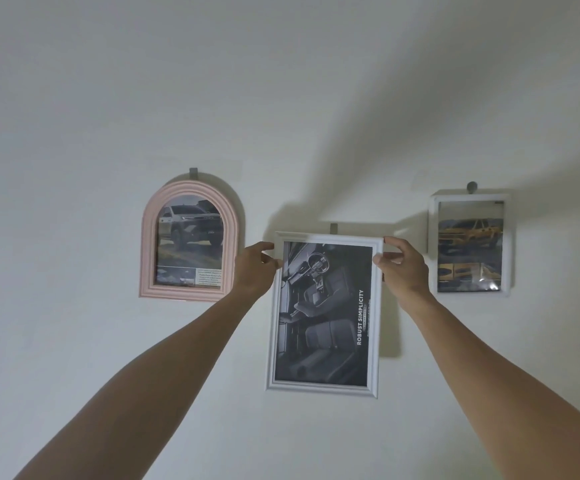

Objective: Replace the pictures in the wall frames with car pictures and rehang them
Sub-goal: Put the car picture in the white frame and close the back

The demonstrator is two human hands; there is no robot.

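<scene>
Both bare forearms reach up from the lower corners of the view toward the wall. The left hand pinches the upper left edge of the white frame, thumb and fingers curled round the moulding near its top left corner. The right hand grips the upper right edge the same way, fingertips at the top right corner and thumb on the front of the moulding.

The white frame sits against the wall between the other two and lower than both. It holds a dark print of a car interior, turned sideways so its lettering runs up the right side. Its top edge is just under a grey hook, which pokes out above the middle of that edge. Whether the frame already hangs on the hook cannot be told; with both hands gripping it, it looks like it is being set or levelled.

To the upper left, a pink arched frame hangs from its own hook and shows a white pickup. To the upper right, a small white frame hangs from a round peg and shows yellow cars.

So all three frames seem to carry car pictures already. Two look rehung. What appears left is seating the middle frame, straightening it and letting go.
</scene>
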